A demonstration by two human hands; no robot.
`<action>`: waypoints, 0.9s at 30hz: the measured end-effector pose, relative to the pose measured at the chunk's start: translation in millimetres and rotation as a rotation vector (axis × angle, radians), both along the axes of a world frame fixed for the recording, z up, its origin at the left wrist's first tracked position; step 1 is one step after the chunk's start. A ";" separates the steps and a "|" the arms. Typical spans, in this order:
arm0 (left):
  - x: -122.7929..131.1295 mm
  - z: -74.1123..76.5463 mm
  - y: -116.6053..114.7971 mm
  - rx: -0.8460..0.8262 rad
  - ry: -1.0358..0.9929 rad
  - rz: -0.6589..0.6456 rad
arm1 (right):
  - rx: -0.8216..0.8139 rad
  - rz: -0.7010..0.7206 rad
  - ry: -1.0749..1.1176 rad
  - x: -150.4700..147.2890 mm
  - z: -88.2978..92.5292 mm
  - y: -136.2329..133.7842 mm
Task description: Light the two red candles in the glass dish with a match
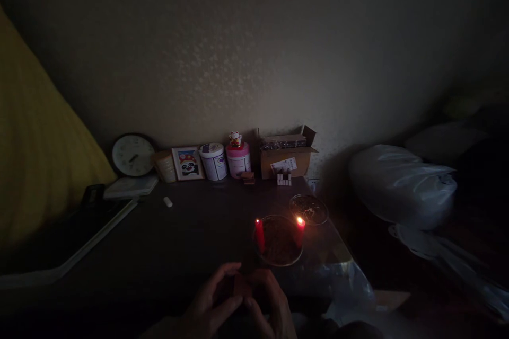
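Observation:
My left hand (212, 299) and my right hand (268, 302) meet at the near edge of a dark table (178, 243), fingers curled together round a small dark reddish object (242, 286) that I cannot make out. Just beyond them stands a round glass bowl (279, 241) with dark contents. Two red candles flank it: the left candle (260, 234) with a faint flame, the right candle (300, 229) burning brightly. A round glass lid (308, 208) lies behind the bowl.
Along the wall stand a clock (132, 155), a framed panda picture (187, 163), a white tub (213, 161), a pink tub (238, 158) with a figurine and a cardboard box (285, 158). A white plastic bag (401, 183) lies at right; a yellow curtain (35, 148) hangs at left.

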State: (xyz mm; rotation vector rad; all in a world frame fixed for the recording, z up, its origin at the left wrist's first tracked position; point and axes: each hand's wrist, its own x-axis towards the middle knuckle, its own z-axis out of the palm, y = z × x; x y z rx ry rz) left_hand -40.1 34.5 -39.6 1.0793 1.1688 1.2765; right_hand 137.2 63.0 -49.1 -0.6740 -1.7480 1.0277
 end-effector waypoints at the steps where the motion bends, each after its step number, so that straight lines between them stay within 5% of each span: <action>1: 0.5 1.4 -0.2 -0.003 0.009 0.003 | -0.005 -0.001 0.007 -0.7 -0.2 -0.2; 27: -3.5 1.7 -0.4 0.005 0.111 -0.006 | -0.014 -0.056 0.012 -2.6 5.5 -2.0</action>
